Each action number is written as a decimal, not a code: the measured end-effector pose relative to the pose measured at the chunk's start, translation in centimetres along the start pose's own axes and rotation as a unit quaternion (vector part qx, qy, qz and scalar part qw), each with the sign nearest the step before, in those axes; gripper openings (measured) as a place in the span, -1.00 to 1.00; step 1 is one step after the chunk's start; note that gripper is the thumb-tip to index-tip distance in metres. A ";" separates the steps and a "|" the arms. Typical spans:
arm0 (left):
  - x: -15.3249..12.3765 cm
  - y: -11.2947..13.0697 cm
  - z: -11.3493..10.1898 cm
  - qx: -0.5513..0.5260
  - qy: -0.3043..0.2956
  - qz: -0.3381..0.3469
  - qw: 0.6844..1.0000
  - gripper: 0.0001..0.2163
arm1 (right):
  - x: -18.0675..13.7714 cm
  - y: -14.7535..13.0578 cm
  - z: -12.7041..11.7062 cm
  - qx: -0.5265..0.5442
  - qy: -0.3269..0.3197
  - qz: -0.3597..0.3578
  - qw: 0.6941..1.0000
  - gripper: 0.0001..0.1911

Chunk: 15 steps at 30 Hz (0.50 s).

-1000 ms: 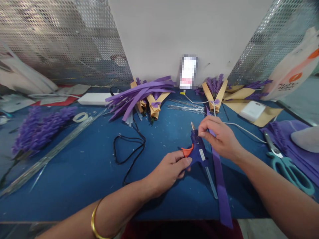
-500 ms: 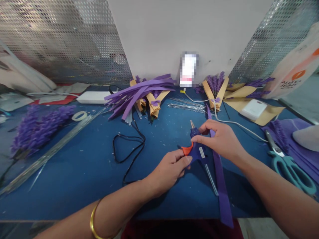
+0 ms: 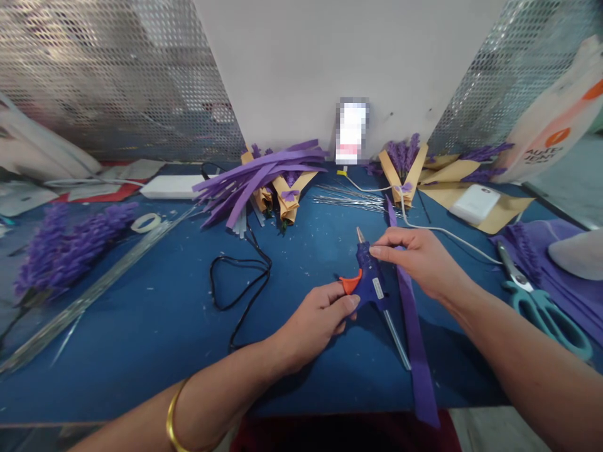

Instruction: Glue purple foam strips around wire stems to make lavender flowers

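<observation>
My left hand [image 3: 316, 320] is closed round the grip of a blue glue gun [image 3: 369, 279] with an orange trigger, low over the blue table [image 3: 155, 314]. The gun's nozzle points away from me and a clear glue stick juts from its back. My right hand [image 3: 421, 260] pinches a long purple foam strip [image 3: 411, 320] right beside the gun's barrel. The strip runs from the far middle of the table to its near edge.
A black cord [image 3: 240, 279] loops left of the gun. Purple strips [image 3: 257, 176] and paper-wrapped lavender bundles [image 3: 402, 166] lie at the back, thin wires [image 3: 351, 199] between them. Teal scissors [image 3: 541, 304] rest at right, purple flower sprigs [image 3: 66, 248] and clear rods at left.
My right hand shifted along the strip next to the gun's barrel, fingertips moving slightly left and up. The left hand and gun barely moved.
</observation>
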<state>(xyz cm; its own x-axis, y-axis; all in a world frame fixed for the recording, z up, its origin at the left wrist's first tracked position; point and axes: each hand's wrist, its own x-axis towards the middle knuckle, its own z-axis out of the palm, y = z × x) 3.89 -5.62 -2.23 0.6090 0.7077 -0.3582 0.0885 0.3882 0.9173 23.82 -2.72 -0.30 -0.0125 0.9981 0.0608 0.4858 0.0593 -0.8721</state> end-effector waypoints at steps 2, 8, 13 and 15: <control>0.0 0.0 0.0 -0.007 0.000 0.005 1.000 -0.78 | 0.1 0.2 0.0 0.016 0.001 -0.001 1.000 -0.81; 0.1 -0.2 -0.3 -0.027 -0.008 0.018 0.999 -0.77 | 0.2 0.1 -0.2 -0.061 0.096 -0.053 0.992 -0.73; 0.2 -0.3 -0.4 -0.034 -0.013 0.017 0.999 -0.77 | -0.1 -0.7 -0.4 -0.101 0.141 -0.098 0.980 -0.56; 0.2 -0.3 -0.4 -0.039 -0.011 0.018 0.999 -0.76 | 0.0 -0.9 -0.4 -0.101 0.096 -0.102 0.985 -0.67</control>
<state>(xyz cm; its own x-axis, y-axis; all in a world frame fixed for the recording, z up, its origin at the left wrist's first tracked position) 3.70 -5.38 -2.67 0.6284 0.7092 -0.3195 0.0038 0.4079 0.9130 23.79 -2.80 0.67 0.0280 0.9428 0.3322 0.6541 0.2341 -0.7193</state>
